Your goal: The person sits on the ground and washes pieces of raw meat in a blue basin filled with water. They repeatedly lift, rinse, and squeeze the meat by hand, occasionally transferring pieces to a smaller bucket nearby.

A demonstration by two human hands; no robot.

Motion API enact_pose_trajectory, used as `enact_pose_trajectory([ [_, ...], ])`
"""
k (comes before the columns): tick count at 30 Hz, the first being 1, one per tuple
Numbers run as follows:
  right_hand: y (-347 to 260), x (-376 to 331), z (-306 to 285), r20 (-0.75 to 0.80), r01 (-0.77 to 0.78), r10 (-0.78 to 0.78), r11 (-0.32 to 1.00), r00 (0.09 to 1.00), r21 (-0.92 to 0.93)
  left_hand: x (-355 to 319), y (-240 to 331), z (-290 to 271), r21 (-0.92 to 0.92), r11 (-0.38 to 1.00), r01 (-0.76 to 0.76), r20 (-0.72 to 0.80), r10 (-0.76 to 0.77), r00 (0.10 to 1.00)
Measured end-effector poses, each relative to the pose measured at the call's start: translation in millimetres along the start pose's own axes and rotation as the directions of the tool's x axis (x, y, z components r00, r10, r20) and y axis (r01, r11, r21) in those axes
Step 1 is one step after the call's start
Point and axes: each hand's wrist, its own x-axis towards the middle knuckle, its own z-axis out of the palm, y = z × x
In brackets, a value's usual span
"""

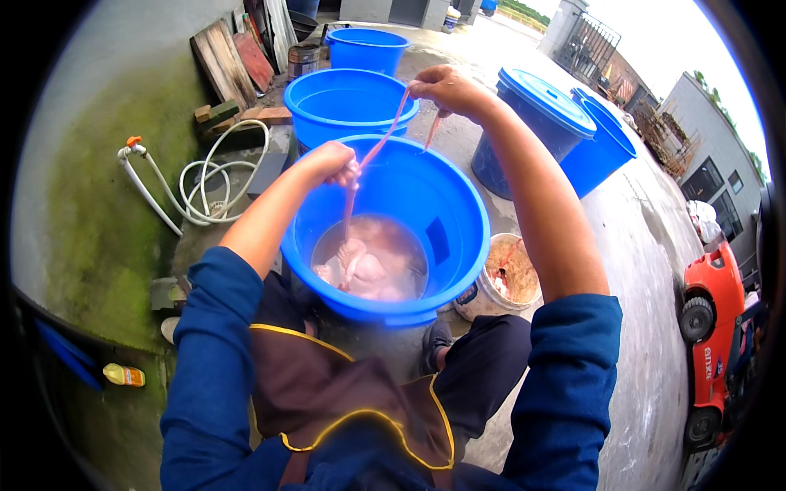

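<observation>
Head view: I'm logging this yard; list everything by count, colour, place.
Front tub: 1, blue, centre
Strand: 1, pink, above front tub
Pieces: several, pinkish, in front tub
Rear tubs: 2, blue, top centre
Lidded bin: 1, blue, upper right
Far-right tub: 1, blue, beside lidded bin
Bucket: 1, whitish, beside front tub
Hose: 1, whitish, left
Boards: several, brown and red, upper left
Bottle: 1, yellow, lower left
Vehicle: 1, red, right edge
Gate: 1, dark, upper right
Building: 1, grey, far right
Apron: 1, brown, lap
Sleeves: 2, blue, bottom
Left hand: 1, bare, on strand
Right hand: 1, bare, on strand
</observation>
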Motion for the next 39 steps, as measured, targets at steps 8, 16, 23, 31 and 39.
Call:
enact_pose_trajectory([
  [8,-49.1,7.1,-56.4,-0.122,0.084,-0.096,0.992,0.988,-0.099,-44.8,116.5,-14.9,-0.011,0.97,-0.244,0.047,0.244,0.969],
  [16,-101.3,-8.9,-88.4,-0.17,0.156,-0.182,0.976,0.969,-0.155,-106.1,237.2,-30.0,-0.002,0.889,-0.457,0.002,0.457,0.889],
  [23,-119.9,-34.6,-93.0,-0.076,0.062,-0.068,0.995,0.995,-0.083,-125.5,241.6,-9.7,-0.093,0.905,-0.415,-0.011,0.416,0.909],
  [31,-88.9,-62.6,-14.4,-0.008,-0.04,0.041,0.99,0.999,0.137,-94.2,153.2,33.5,-0.511,0.769,-0.384,-0.117,0.381,0.917],
  [39,-17.0,-86.8,85.3,-0.171,0.017,0.122,0.767,0.978,0.641,-51.3,97.3,48.2,-0.765,0.552,-0.333,-0.216,0.267,0.939],
])
